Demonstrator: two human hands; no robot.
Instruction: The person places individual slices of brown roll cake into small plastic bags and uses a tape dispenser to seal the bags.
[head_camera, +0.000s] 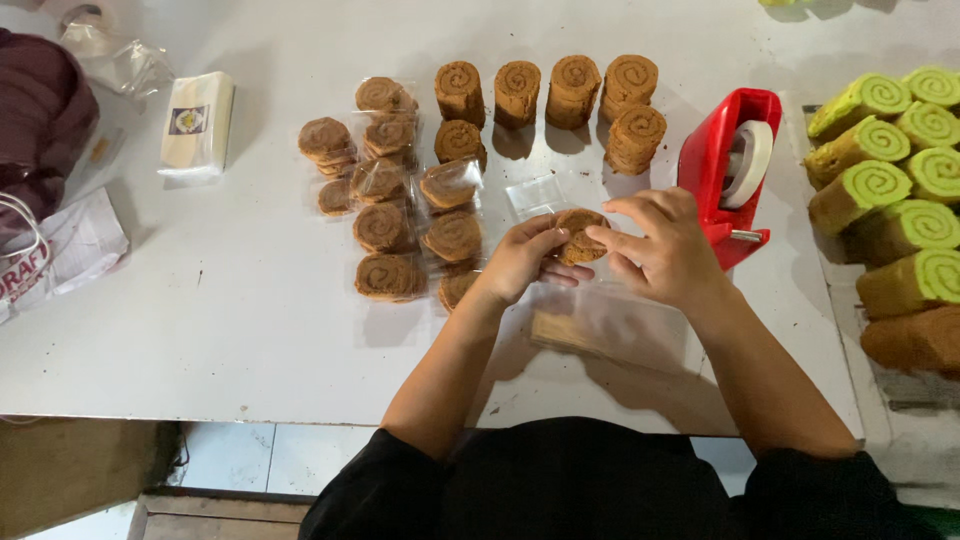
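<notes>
Both hands, left (520, 258) & right (668, 245), grip brown roll slices (578, 236) in clear bag (540, 195).

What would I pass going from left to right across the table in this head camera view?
Dark red bag → white packet → wrapped brown roll slices → left hand → right hand → red tape dispenser → green swirl rolls.

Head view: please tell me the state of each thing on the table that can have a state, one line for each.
left hand: holding the brown roll slice
right hand: holding the same slice
clear bag: around the slice, unsealed
wrapped brown slices: bagged, lying flat
unwrapped brown rolls: bare, standing upright
tape dispenser: loaded with a tape roll
green rolls: bare, lying on their sides
</notes>
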